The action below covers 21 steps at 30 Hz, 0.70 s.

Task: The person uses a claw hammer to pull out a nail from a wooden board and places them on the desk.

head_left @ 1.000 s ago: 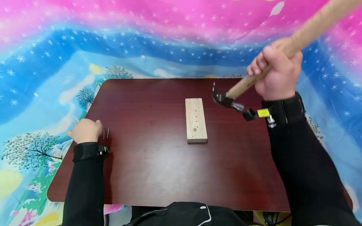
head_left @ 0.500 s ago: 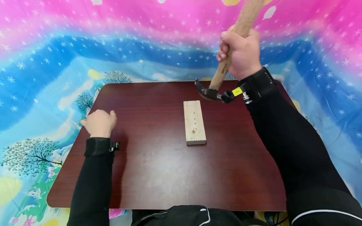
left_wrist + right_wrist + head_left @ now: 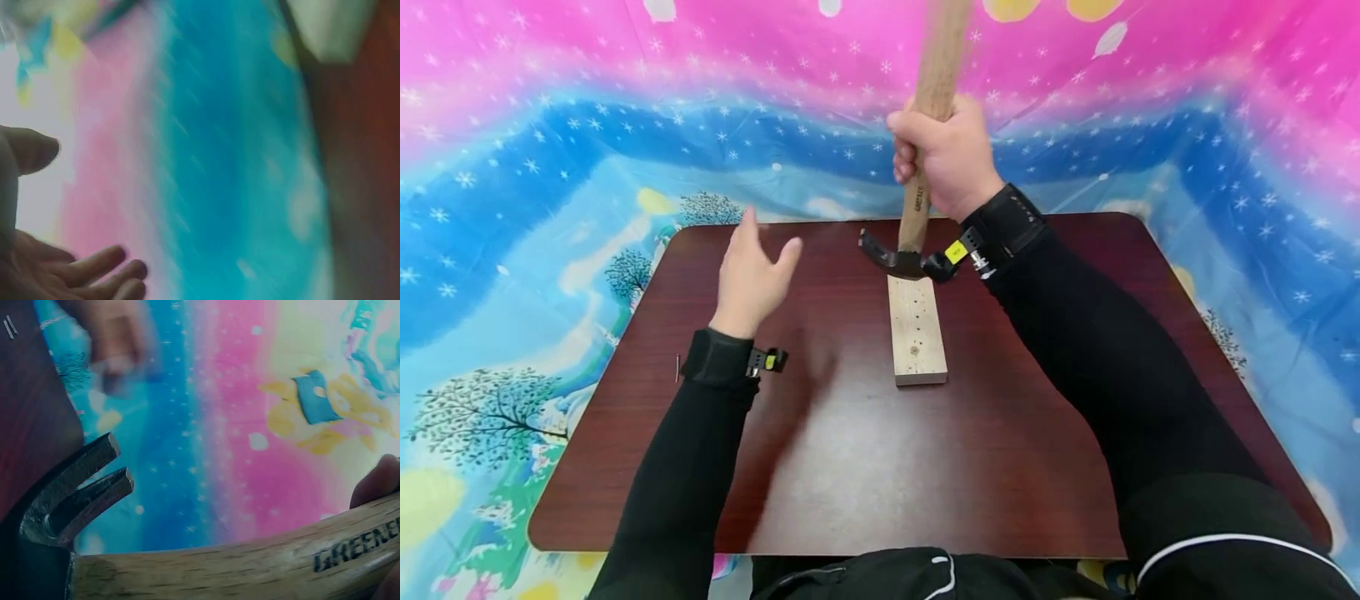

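Note:
My right hand (image 3: pixel 947 158) grips the wooden handle of a claw hammer (image 3: pixel 915 204), its black head low and the handle rising. In the head view, the hammer head overlaps the far end of a pale wooden block (image 3: pixel 919 333); I cannot tell whether they touch. A row of small dark spots runs along the block. Left of the hammer, my left hand (image 3: pixel 751 279) is raised above the table, thumb spread from the fingers. The left wrist view shows this hand (image 3: pixel 75 272) with nothing in it. The right wrist view shows the hammer's claw (image 3: pixel 81 487) close up.
The dark red table (image 3: pixel 850 467) has rounded corners. Two nails (image 3: pixel 10 327) lie at its left side; the left forearm partly hides them in the head view. A patterned pink and blue cloth (image 3: pixel 820 125) hangs behind and around the table.
My right hand has carried the hammer leftward, from right of the block to over its far end. My left hand has left the nails' side, moving right and forward, its fingers opening out.

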### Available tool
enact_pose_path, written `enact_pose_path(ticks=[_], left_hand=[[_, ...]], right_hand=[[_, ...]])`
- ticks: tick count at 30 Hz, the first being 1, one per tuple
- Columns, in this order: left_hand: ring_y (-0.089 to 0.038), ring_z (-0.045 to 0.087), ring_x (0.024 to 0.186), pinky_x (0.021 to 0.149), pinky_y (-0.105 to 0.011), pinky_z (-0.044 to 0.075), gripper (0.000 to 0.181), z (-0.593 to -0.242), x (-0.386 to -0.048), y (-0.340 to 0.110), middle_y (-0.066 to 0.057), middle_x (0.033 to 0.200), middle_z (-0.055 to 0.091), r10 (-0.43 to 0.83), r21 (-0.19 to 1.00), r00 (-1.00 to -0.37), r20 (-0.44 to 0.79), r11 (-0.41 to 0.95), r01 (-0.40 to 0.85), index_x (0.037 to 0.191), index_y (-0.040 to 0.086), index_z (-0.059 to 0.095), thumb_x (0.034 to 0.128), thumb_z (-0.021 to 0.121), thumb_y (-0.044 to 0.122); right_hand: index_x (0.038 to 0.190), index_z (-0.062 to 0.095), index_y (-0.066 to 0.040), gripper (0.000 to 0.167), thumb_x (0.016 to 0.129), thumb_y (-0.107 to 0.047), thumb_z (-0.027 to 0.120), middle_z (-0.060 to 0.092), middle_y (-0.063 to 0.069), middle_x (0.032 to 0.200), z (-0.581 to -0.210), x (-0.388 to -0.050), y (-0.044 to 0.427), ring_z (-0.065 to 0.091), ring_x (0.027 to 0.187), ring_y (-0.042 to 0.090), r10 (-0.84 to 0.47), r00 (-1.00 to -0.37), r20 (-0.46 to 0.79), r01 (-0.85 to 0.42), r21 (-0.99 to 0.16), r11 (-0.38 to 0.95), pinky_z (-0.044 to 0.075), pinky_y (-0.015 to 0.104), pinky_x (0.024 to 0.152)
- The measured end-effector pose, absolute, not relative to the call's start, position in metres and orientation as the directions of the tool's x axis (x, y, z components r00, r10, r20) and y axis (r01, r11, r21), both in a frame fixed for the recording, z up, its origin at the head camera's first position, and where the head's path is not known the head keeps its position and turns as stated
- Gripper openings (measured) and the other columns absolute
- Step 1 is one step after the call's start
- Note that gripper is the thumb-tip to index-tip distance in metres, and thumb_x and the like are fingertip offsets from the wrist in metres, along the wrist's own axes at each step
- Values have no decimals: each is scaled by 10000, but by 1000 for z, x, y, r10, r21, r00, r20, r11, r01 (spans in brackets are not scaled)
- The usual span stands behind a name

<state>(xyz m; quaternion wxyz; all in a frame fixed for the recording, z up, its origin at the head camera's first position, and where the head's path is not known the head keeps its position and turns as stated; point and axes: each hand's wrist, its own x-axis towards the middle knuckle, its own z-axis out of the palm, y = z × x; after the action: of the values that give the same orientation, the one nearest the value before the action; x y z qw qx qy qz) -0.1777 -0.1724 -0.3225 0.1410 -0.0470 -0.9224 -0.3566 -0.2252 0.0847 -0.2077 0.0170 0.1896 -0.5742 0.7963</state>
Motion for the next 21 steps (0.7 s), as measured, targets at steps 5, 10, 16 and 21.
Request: enact_pose_path(ticks=[5,10,16,21], left_hand=[[-282,617,1099,874,-442,504,960,-294,-172,-102,-174,1307,586,130,615,-890,437,678,402,1588,18,72,943,670,402],[-321,636,629,575,-480,499,807,-301,-166,-64,-139,721,595,203,510,-861,466,734,449,1504,-92,221,982,626,372],[-364,647,649,579,-487,503,695,-300,-160,-61,-179,759,607,197,510,-861,468,736,446,1451,-136,247,1033,551,329],[-324,604,605,565,-445,480,598,-300,-159,-65,-165,764,567,207,562,-862,463,683,467,1399,-117,253,1049,523,286]], right_hand=[[809,587,23,180,921,-43,713,496,147,651,-218,-221,62,492,556,251,-301,-906,297,-215,-937,-277,488,382,564],[819,552,19,180,937,-26,680,462,149,657,-224,-212,55,466,575,273,-368,-870,330,-200,-916,-348,459,396,583],[858,556,25,177,963,-72,661,483,154,689,-219,-209,55,503,610,280,-400,-855,330,-212,-926,-312,483,416,643],[1065,548,26,194,1036,-165,561,581,189,851,-214,-207,61,601,813,324,-486,-826,287,-209,-956,-208,510,443,813]])
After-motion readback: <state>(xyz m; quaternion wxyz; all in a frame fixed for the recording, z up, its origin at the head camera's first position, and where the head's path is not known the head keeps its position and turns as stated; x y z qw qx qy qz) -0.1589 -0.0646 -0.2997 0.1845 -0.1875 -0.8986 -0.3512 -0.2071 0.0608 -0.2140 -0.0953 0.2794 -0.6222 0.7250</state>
